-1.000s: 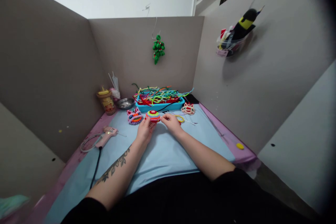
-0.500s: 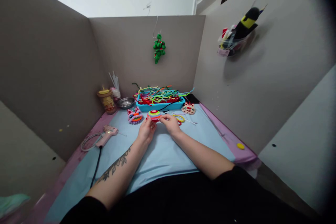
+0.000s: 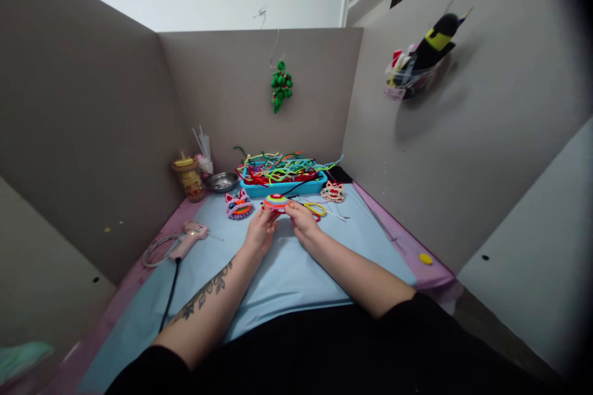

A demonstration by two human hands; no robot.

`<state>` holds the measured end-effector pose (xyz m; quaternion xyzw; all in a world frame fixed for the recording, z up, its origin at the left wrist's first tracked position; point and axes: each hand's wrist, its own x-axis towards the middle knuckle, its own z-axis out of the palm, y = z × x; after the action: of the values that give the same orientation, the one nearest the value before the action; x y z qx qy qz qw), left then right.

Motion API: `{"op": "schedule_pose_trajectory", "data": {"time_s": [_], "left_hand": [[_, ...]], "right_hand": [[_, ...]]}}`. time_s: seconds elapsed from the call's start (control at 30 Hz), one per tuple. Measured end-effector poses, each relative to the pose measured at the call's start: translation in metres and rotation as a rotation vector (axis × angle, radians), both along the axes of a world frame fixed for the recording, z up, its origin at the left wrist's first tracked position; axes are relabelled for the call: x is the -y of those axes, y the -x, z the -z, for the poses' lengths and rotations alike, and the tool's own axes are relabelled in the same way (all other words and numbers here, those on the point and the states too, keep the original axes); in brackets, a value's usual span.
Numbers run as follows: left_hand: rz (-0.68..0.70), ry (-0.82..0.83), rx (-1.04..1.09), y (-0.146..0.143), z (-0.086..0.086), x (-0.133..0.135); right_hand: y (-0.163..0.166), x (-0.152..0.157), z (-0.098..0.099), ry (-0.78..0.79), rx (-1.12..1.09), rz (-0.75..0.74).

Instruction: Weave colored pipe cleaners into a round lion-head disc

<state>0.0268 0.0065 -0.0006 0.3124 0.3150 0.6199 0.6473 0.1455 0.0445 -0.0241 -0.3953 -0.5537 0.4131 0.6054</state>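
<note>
Between my hands is a small round dome of coiled pipe cleaners (image 3: pixel 277 200), ringed in red, yellow, blue and orange. My left hand (image 3: pixel 262 228) is closed on its left side, thumb on the near edge. With bent fingers my right hand (image 3: pixel 301 220) grips the right edge. The dome is held above the blue cloth (image 3: pixel 296 278); its underside is hidden. Just right of my right hand lie scissors (image 3: pixel 317 210) with yellow and red handles. A purple and orange animal face (image 3: pixel 239 205) made of pipe cleaners rests to the left, and a cream and red one (image 3: pixel 333 192) to the right.
Behind my hands stands a blue tray (image 3: pixel 283 187) heaped with colourful pipe cleaners. A pink glue gun (image 3: pixel 191 239) with a cord lies left, near a metal bowl (image 3: pixel 223 182) and a lidded cup (image 3: pixel 189 179). Grey partitions (image 3: pixel 213 92) enclose the table; a yellow disc (image 3: pixel 425 258) lies right.
Both hands and the pipe-cleaner dome have shifted slightly to the right. The dome is tilted a little differently, and my right fingers have settled closer along its edge.
</note>
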Motion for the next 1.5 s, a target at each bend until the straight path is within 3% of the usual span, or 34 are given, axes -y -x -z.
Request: {"op": "schedule_pose_trajectory", "data": {"time_s": [0.2,0.4,0.63,0.83,1.03,1.2,1.37,1.5], "left_hand": [[-0.103,0.008,-0.042,-0.001,0.002,-0.001],[-0.179,0.004,-0.049,0.001,0.002,-0.003],[-0.12,-0.082,-0.156,0.002,0.002,-0.001],[-0.087,-0.028,-0.019,0.004,-0.006,0.001],[-0.11,-0.011,0.055,0.009,-0.002,-0.004],[-0.142,0.002,-0.003,0.008,-0.003,-0.004],[-0.179,-0.092,-0.208,0.012,-0.006,-0.003],[-0.061,-0.186,-0.385,0.015,-0.008,-0.002]], "right_hand": [[0.003,0.01,-0.007,0.067,-0.12,0.038],[0.009,0.016,-0.006,0.057,-0.06,0.04],[0.006,0.011,-0.004,0.117,-0.177,-0.098],[0.001,0.011,-0.006,0.172,-0.274,-0.131],[0.001,0.014,-0.01,0.136,-0.232,-0.165],[0.0,0.014,-0.009,0.09,-0.161,-0.162],[-0.005,0.011,-0.009,0.156,-0.122,0.026],[-0.009,0.013,-0.017,0.102,-0.143,-0.099]]}}
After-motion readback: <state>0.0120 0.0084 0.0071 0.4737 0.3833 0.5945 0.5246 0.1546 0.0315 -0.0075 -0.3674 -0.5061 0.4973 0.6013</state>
